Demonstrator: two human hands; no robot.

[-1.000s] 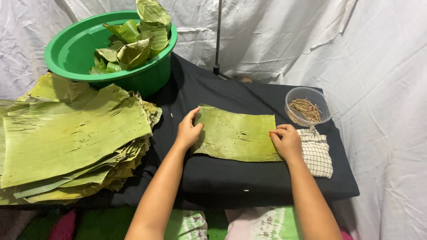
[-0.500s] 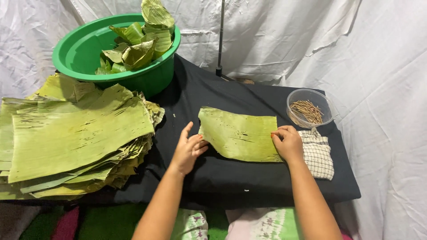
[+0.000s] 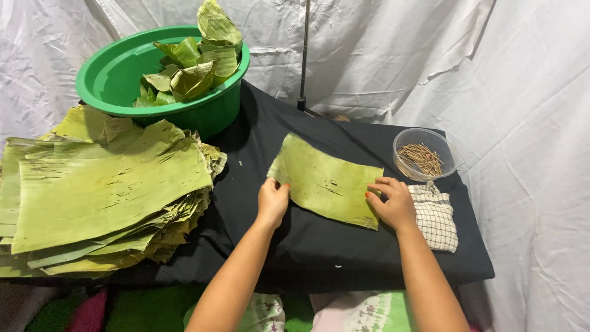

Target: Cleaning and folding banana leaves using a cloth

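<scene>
- Nearest, the left hand (image 3: pixel 272 201) pinches the near-left edge of a rectangular green banana-leaf sheet (image 3: pixel 329 181) — thumb and fingers closed on the leaf, apparently to lift or fold that end.
- The right hand (image 3: pixel 391 203) lies with fingers spread on the sheet's near-right corner, pressing rather than gripping, which seems to pin the leaf while the other end is worked.
- The sheet lies mid-table on the black cloth-covered table (image 3: pixel 319 246), between the hands, its far-left corner curling up.
- Just right of the right hand sits a folded checked cloth (image 3: pixel 435 215); beyond it, a clear plastic bowl of thin brown sticks (image 3: pixel 423 157).
- Left, a thick stack of flat banana leaves (image 3: pixel 104 190); farther back, a green plastic basin of folded leaf pieces (image 3: pixel 166 74).
- Half a second earlier the left hand lay off the leaf's edge on the cloth; it has now moved in and taken hold.
</scene>
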